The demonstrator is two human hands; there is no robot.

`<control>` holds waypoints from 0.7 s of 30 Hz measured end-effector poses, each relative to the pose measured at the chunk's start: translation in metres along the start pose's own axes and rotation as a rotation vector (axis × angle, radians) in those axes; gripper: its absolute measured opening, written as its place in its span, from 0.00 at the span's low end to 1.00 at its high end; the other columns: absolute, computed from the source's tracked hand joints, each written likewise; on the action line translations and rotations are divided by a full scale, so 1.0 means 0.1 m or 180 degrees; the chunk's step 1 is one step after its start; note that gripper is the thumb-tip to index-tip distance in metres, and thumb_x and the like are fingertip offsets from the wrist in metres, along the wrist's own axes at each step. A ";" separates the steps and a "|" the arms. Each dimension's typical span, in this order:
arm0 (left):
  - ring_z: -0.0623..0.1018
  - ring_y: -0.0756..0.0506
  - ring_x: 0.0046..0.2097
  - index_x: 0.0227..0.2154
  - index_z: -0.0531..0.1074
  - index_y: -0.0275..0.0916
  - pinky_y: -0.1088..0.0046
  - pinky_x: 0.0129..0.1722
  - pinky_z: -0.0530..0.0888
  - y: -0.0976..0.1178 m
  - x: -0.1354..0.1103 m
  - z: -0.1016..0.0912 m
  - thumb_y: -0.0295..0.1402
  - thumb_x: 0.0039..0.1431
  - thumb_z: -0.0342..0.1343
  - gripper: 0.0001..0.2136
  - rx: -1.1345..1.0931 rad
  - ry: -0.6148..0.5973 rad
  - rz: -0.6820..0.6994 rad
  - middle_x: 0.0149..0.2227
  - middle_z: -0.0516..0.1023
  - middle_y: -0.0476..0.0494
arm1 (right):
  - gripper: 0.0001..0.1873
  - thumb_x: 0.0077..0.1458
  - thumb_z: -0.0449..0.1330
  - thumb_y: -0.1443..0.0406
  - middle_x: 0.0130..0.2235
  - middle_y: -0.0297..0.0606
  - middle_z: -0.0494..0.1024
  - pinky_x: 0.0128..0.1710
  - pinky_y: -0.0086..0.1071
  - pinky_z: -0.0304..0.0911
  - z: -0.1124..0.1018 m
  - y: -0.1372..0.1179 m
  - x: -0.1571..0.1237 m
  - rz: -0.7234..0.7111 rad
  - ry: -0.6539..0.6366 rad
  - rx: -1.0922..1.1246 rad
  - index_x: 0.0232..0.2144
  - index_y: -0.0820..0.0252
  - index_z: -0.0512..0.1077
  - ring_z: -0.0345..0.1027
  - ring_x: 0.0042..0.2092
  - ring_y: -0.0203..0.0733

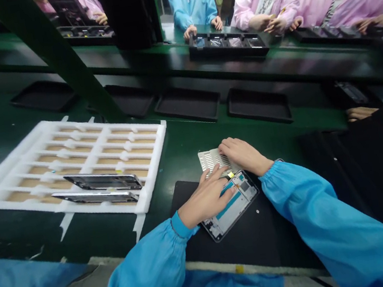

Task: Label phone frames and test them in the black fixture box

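Silver frame (235, 208), partly hidden by left fingers (227, 198).

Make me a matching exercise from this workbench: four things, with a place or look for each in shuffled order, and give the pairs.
Column one
1. Rack
2. Mat
3. Sheet
4. Panel

Column two
A. Touched by the fingers of the right hand
B. Lies partly beneath the left hand, with blue strips showing
C. White, standing well to the left
D. Plain black, under item 4

Pairs: 1-C, 2-D, 3-A, 4-B
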State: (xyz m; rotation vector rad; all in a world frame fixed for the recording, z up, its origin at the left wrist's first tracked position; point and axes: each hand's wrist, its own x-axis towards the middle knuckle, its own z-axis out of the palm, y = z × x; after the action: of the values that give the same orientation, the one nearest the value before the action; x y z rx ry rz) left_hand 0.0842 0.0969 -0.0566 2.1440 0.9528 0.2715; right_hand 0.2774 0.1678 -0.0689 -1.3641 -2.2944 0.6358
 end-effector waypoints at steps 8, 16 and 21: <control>0.53 0.37 0.70 0.42 0.72 0.38 0.46 0.68 0.50 -0.05 0.02 0.06 0.42 0.71 0.40 0.18 0.0473 0.0067 0.0103 0.68 0.57 0.38 | 0.08 0.64 0.44 0.63 0.37 0.40 0.72 0.44 0.38 0.64 -0.02 0.08 0.06 0.0781 0.1115 0.1118 0.34 0.57 0.59 0.67 0.38 0.39; 0.46 0.33 0.71 0.34 0.71 0.38 0.37 0.66 0.37 0.00 0.02 0.05 0.46 0.70 0.41 0.20 0.1112 0.0298 0.0364 0.71 0.46 0.42 | 0.05 0.56 0.56 0.64 0.29 0.34 0.74 0.35 0.31 0.69 -0.22 -0.19 -0.30 0.1110 0.1239 0.2455 0.31 0.59 0.64 0.71 0.30 0.34; 0.52 0.32 0.70 0.37 0.74 0.41 0.35 0.64 0.35 -0.09 0.10 0.04 0.49 0.68 0.44 0.19 0.0855 0.0170 0.0336 0.68 0.57 0.42 | 0.04 0.55 0.58 0.65 0.30 0.32 0.74 0.37 0.30 0.69 -0.35 -0.42 -0.78 0.1085 0.1468 0.2767 0.35 0.59 0.67 0.72 0.32 0.33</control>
State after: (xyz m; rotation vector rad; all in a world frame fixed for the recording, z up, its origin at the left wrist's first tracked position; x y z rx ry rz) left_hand 0.0880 0.1058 -0.0663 2.4482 0.9519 0.2660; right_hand 0.3011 0.0871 -0.0243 -1.2583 -1.1854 1.1097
